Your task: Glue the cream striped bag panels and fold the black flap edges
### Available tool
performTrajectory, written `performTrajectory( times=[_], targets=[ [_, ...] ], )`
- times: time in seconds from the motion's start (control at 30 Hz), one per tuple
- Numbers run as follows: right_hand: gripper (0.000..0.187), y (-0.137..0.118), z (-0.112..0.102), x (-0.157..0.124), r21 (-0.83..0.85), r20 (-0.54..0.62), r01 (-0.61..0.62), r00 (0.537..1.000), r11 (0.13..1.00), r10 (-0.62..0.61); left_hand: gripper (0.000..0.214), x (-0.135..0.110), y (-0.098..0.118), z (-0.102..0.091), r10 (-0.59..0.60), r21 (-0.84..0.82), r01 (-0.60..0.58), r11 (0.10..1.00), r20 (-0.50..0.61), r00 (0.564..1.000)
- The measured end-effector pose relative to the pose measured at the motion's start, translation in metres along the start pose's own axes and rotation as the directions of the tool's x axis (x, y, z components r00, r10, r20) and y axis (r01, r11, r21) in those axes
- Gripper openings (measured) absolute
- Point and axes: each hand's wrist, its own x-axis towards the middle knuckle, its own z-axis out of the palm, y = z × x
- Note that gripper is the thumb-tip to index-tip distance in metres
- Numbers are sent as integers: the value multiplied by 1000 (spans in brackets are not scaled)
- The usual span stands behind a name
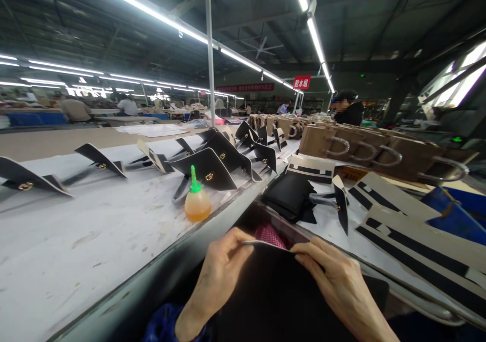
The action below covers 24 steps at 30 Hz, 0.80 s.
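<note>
Between my two hands is a black leather-like panel (277,291) with a pale edge along its top. My left hand (222,266) pinches the upper left part of that edge between thumb and fingers. The upper right part is gripped by my right hand (328,268), its fingers bent over the edge. The lower part of the panel runs down out of view. On the white-covered table ahead stands a squeeze bottle (197,205) with a green nozzle and amber liquid. Near it, several black flaps with gold clasps stand propped up, one black flap (208,169) just behind the bottle.
A stack of black pieces (290,197) lies right of the gap between the tables. Beige panels with black strips (421,245) cover the right table. Brown bags with wrapped handles (353,144) line up behind. A person (347,111) is at the back right; a metal post (210,58) rises centrally.
</note>
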Motion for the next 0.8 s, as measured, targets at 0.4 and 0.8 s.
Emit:
performTrajectory(
  times=[0.4,0.8],
  targets=[
    [38,-25,14,12,-179,-42,184,980,967,-194,51,15,42,42,-101,807,-213,551,318,943],
    [12,-14,29,-1,-106,-66,22,997,994,-29,12,19,16,15,-130,714,-69,697,221,966]
  ],
)
